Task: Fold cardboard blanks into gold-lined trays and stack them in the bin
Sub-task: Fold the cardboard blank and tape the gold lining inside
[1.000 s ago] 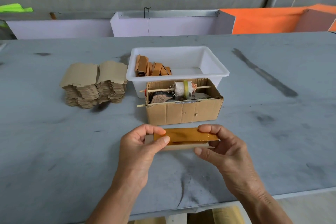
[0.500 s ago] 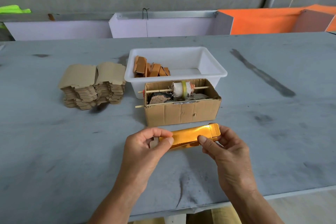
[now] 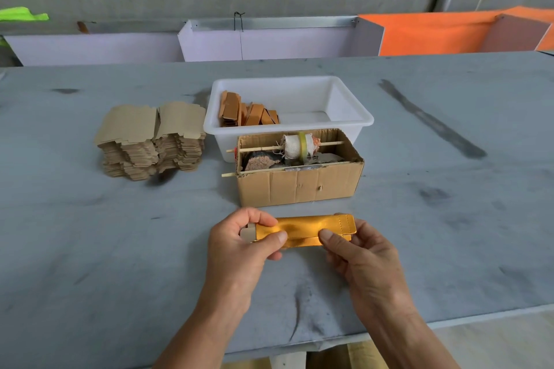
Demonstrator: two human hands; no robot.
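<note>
Left hand (image 3: pixel 239 241) pinching the left end of the gold-lined blank (image 3: pixel 305 232), thumb on the shiny face, fingers curled over the top edge, a plain cardboard tab peeking out beside them. Right hand (image 3: pixel 359 252) clamped on the right end the same way, thumb pressing the foil, the scored end flap standing up just above it. Blank held just over the grey table (image 3: pixel 90 249), near its front edge, half formed, the long wall looking partly folded, so probably mid-fold. For a clean tray: thumbs kept right on the crease lines, walls brought up square, end flaps tucked in without wrinkling the foil, even pressure from both sides so nothing skews. Just behind, an open cardboard box (image 3: pixel 299 189) with a spool on a stick and some scraps. Behind that, touching it or nearly so, the white plastic bin (image 3: pixel 353 108), a few finished trays (image 3: pixel 245 111) leaning at its left end, plenty of room left. Off to the left, well apart, two stacks of flat cardboard blanks (image 3: pixel 153 138) waiting.
</note>
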